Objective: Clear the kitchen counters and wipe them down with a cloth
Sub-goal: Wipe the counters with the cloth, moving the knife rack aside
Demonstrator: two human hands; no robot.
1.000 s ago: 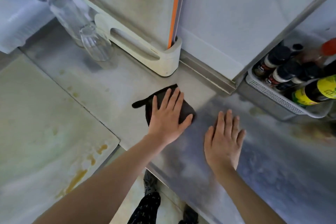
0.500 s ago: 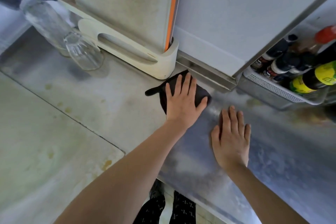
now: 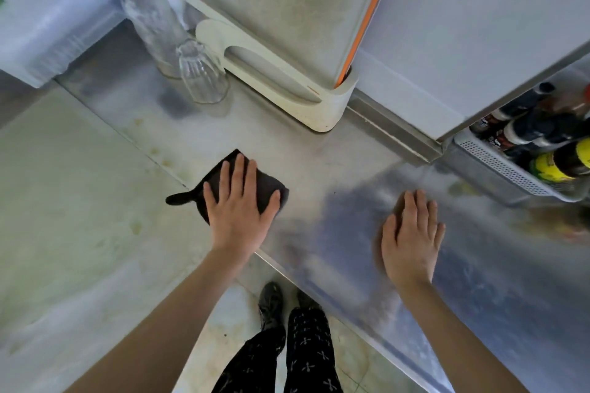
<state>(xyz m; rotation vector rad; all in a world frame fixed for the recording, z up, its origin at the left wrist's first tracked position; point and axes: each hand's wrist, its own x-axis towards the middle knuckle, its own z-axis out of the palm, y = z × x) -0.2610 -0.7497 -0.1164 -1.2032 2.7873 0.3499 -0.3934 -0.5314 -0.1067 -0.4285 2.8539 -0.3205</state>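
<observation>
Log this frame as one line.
step: wipe | left hand: pressing flat on dark cloth | right hand: flat on steel counter

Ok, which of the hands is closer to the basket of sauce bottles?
Right. The right hand lies flat on the counter, left of the basket and nearer the person, not touching it. The left hand presses the dark cloth farther left.

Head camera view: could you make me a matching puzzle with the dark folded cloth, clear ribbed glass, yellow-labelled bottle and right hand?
1 dark folded cloth
2 clear ribbed glass
3 yellow-labelled bottle
4 right hand

A in the perforated grey basket
B flat on the bare steel counter
C under the left hand
D beside the cream plastic stand

Pairs: 1-C, 2-D, 3-A, 4-B
</observation>
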